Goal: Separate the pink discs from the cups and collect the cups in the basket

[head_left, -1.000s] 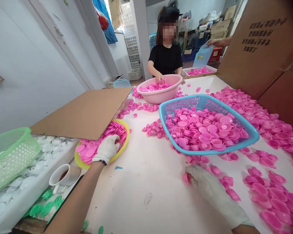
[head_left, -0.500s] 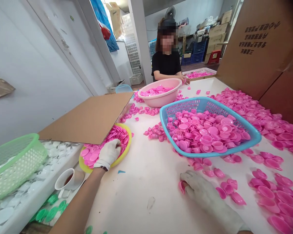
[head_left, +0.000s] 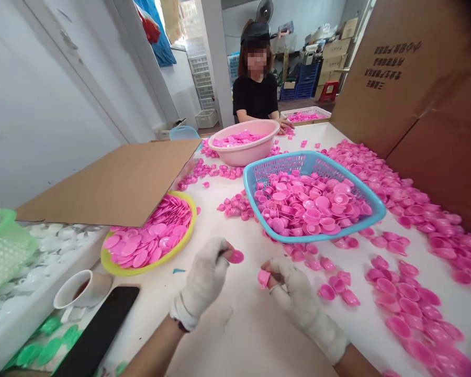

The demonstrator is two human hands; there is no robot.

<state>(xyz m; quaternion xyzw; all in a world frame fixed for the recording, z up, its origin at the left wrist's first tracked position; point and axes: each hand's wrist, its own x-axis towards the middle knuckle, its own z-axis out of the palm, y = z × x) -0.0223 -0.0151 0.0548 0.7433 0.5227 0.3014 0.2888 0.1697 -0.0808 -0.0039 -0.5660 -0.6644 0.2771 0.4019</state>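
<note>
Pinched in my gloved left hand (head_left: 206, 275) is a flat pink plastic disc (head_left: 236, 256), held out over the white table. A short gap to the right, my gloved right hand (head_left: 296, 293) grips a small pink plastic cup (head_left: 264, 278) between thumb and fingers. The disc and the cup are apart. Left of my left hand, a yellow basin (head_left: 188, 238) holds a heap of similar pink discs. Beyond my right hand stands a blue basket (head_left: 317, 238) full of pink cup-shaped pieces, some with discs on them.
Loose pink cups (head_left: 408, 309) spread along the right side beside a tall cardboard box (head_left: 424, 110). At left lie a cardboard sheet (head_left: 110, 178), a drink cup (head_left: 96, 288) and a black phone (head_left: 102, 332). A co-worker (head_left: 256, 94) sits behind a pink basin (head_left: 243, 154).
My left hand has left the yellow basin and moved right with a pink disc. My right hand has lifted its pink cup toward the middle. The view has shifted, bringing the phone into sight.
</note>
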